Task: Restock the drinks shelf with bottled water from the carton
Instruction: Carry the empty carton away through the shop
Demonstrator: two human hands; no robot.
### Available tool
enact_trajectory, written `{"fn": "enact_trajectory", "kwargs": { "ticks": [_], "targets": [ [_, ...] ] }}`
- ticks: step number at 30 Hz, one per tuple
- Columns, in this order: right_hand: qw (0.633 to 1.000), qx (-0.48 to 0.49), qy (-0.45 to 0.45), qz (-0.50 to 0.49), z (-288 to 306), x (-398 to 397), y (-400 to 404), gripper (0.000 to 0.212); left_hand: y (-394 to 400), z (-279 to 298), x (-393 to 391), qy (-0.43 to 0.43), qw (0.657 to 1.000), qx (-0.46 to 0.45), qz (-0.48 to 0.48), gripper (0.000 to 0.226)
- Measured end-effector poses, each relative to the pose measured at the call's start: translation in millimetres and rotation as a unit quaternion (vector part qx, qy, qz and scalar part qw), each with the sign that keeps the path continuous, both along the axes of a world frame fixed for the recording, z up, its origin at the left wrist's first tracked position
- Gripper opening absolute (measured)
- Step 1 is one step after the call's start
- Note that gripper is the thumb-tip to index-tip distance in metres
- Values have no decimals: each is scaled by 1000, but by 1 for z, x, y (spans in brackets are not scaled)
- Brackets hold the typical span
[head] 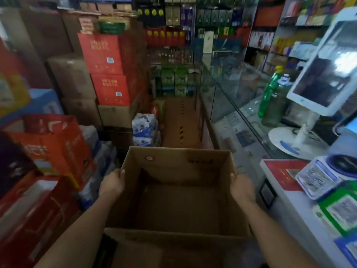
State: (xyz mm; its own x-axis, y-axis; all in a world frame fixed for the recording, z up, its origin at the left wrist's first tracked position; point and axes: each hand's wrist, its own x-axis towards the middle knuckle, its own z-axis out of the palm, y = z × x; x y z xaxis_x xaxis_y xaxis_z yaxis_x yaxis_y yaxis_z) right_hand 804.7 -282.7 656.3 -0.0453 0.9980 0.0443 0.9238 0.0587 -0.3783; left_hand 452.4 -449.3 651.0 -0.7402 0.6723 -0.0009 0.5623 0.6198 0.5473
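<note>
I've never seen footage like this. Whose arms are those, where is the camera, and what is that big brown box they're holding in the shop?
No machine here: a person wears a camera on the head, looking forward and down, so you see their own bare arms. The left hand and the right hand each grip a side wall of an open cardboard carton; no bottles show inside it. Ahead runs a narrow aisle. On the left stand stacked red boxes and wrapped packs of bottled water. On the right is a glass counter with a green bottle and a white screen on it.
</note>
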Motion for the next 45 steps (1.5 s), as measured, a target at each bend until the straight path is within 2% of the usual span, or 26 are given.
{"fn": "enact_trajectory", "kwargs": {
  "ticks": [10, 17, 23, 26, 29, 31, 36, 39, 45],
  "targets": [
    [998, -14, 52, -31, -22, -124, 240, 38, 227, -17, -110, -23, 1000, 2, 20, 31],
    [998, -13, 51, -42, -39, -196, 381, 43, 374, -30, -189, -19, 1000, -12, -3, 30],
    [998, -41, 37, -25, -67, -253, 497, 44, 497, -65, -250, -52, 998, -40, -19, 30],
    [997, -61, 33, -42, -85, -279, 548, 41, 551, -85, -276, -62, 996, -53, -27, 26],
    [994, -80, 43, -61, -106, -304, 593, 37, 603, -107, -303, -95, 993, -71, -23, 31],
    [991, -96, 48, -82, -122, -317, 621, 37, 633, -126, -312, -87, 992, -90, -19, 33],
    [985, -138, 53, -85, -188, -350, 681, 35, 703, -183, -332, -96, 985, -140, 13, 35],
    [982, -158, 71, -72, -253, -365, 721, 35, 735, -240, -346, -128, 979, -149, 59, 34],
    [963, -247, 39, -99, -383, -388, 768, 40, 779, -358, -369, -154, 967, -189, 73, 35]
  ]
}}
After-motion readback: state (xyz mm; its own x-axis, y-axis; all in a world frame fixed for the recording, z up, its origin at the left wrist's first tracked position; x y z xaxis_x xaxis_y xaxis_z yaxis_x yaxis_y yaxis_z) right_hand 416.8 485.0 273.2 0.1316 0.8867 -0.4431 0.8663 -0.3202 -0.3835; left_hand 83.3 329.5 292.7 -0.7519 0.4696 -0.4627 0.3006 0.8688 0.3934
